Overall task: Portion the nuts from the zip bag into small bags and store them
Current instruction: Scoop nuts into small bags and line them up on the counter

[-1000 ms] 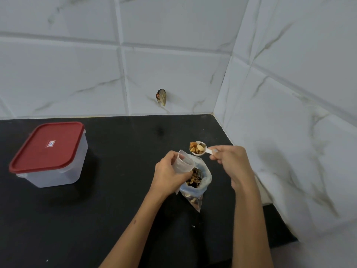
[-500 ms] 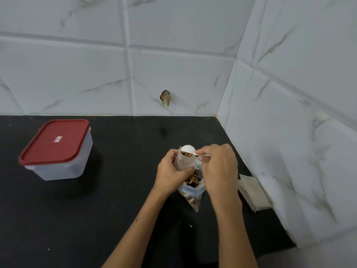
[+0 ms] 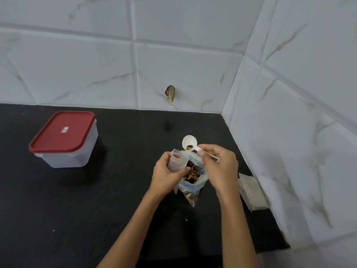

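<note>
**Portioning nuts: scoop raised above the bags**

Holding position, both hands work close together over the black countertop (image 3: 81,209), near the corner where the tiled walls (image 3: 193,60) meet.

**Left hand.** The left hand (image 3: 166,176) grips a small clear bag (image 3: 176,161), fingers and thumb curled round its body. The bag's mouth is open and faces upward. What lies inside it cannot be read through the plastic.

**Right hand.** The right hand (image 3: 220,167) pinches the handle of a white scoop (image 3: 189,143) between thumb and fingertips. The bowl of the scoop points away from the person and sits just above and beyond the small clear bag's mouth. Its hollow faces the camera and carries only a small dark remnant near the handle end.

**Zip bag.** The zip bag (image 3: 193,187) stands between the two hands, directly below them, with its lower end resting on the countertop. Its top is open, and nuts (image 3: 192,172) show in the opening and through the lower wall. The left hand's thumb side lies against it.

**Surroundings.**
- A clear container with a red lid (image 3: 62,130) stands well apart to the left, lid on.
- A stack of flat pale bags (image 3: 253,192) lies just right of the right forearm, against the side wall.
- A small dark fitting (image 3: 170,93) projects from the back wall.
</note>
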